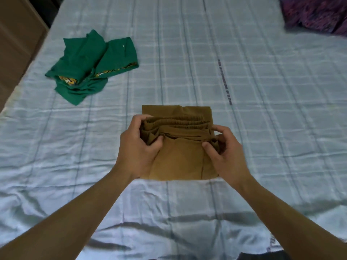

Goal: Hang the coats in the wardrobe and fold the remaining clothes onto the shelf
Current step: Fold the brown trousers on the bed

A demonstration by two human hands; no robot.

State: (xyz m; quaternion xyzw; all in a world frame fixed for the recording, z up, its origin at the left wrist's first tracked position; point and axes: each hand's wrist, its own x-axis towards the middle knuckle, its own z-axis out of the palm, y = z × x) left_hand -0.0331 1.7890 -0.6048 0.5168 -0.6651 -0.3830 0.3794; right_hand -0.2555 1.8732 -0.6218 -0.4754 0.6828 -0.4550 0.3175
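Scene: A person stands at a bed [244, 72] spread with a pale checked sheet, both forearms reaching in from below.
Garment in hand: A brown garment [178, 158], folded into a thick square stack with a gathered band showing at the top edge, lies flat on the sheet directly in front of the person.
Left hand: The left hand [138, 147] grips the stack's left edge, fingers curled over the layered folds and thumb pressing the top panel.
Right hand: The right hand [224, 152] pinches the right edge of the same stack, fingers hooked into the layers.
Handling: The cloth looks light, soft and limp; the folds would likely slump if lifted from one side, so taking hold at both edges, beneath the bottom layer, appears the safest way to carry it.
Still waiting: A green garment [90, 66] with patterned trim lies crumpled, well apart, up and to the left.
Background: Purple patterned fabric [315, 14] sits at the far right corner.
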